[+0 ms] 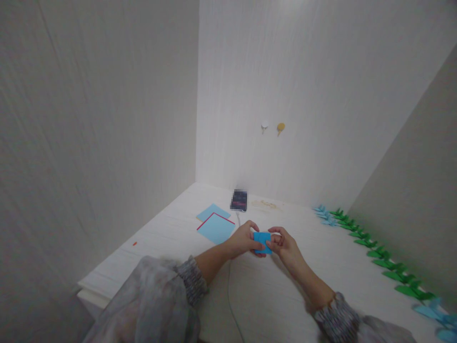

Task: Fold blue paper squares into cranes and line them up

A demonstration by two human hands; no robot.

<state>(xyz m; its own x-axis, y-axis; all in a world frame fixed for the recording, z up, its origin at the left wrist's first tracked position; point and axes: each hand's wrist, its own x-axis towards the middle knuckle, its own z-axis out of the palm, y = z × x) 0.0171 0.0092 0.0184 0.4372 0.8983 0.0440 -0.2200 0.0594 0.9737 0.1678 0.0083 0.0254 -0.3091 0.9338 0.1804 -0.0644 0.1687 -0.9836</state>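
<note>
A small folded square of blue paper [262, 242] is held up between my two hands, above the middle of the table. My left hand [246, 239] pinches its left side, thumb in front and other fingers behind. At its right edge, my right hand [284, 247] grips the paper between thumb and fingers. To the left of my hands lie light blue paper sheets [216, 228], the front one with a red edge showing along its far sides.
A blurred-out phone-like device [239, 200] stands near the back wall, with a pale cable [230, 295] running toward me. Rows of green folded paper pieces [378, 262] and light blue folded pieces [324, 216] line the right side. Two hooks [281, 127] hang on the wall.
</note>
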